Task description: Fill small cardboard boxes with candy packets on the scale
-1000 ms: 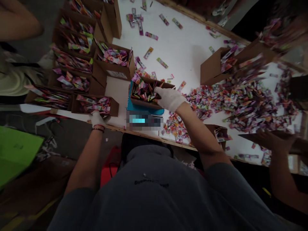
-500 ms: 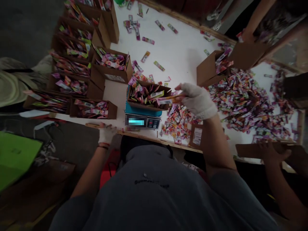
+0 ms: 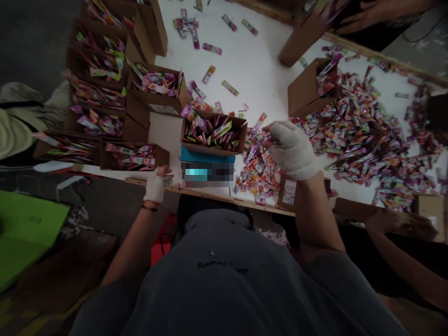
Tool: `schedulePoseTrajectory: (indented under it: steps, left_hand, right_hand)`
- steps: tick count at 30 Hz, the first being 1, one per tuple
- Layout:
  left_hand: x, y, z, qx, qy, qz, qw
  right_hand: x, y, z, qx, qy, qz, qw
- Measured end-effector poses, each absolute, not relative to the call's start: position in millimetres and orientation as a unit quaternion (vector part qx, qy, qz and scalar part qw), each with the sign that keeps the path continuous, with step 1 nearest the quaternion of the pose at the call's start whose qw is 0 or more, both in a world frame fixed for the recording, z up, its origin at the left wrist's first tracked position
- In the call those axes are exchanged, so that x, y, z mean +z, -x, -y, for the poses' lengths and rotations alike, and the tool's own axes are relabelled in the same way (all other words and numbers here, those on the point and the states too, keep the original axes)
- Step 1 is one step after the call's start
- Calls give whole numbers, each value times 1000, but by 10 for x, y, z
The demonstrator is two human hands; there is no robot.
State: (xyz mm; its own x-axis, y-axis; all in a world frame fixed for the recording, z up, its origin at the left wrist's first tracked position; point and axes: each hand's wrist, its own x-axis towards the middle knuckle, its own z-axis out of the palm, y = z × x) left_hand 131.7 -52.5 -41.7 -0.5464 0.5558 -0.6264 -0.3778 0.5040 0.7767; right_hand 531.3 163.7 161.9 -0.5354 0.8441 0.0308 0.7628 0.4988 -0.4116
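Observation:
My left hand (image 3: 156,185), in a white glove with bare fingertips, rests at the table's front edge with its fingers loosely apart and nothing in them. My right hand (image 3: 293,150), gloved the same way, hovers over loose small packets (image 3: 261,172), its fingers curled in; whether something is between them is hidden. Left of it, an open cardboard box (image 3: 213,148) filled with colourful slim packets sits on the blue plate (image 3: 206,157) of a scale. The scale's lit display (image 3: 198,175) is blurred out.
Filled boxes (image 3: 163,103) stand along the left. A large packet heap (image 3: 364,126) spreads on the right, beside another box (image 3: 304,93). Across the table a co-worker's hand (image 3: 364,18) is near a tilted box (image 3: 303,37); another person's arm (image 3: 402,261) reaches in at right.
The slim packet my right hand held over the box is no longer seen in it, and that hand has drawn slightly right. My left hand's fingers have lifted. The co-worker's box across has moved left.

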Motion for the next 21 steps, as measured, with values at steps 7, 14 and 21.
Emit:
schedulePoseTrajectory:
  steps: [7, 14, 21]
  left_hand:
    - [-318, -1406, 563, 524, -25, -714, 464]
    - [-368, -1696, 655, 538, 39, -699, 470]
    - [-197, -1698, 418, 500, -15, -720, 481]
  right_hand:
    - [1405, -4513, -1870, 167, 378, 909, 61]
    - [1146, -4068, -2115, 154, 388, 903, -96]
    - [1318, -5062, -1976, 220, 496, 824, 166]
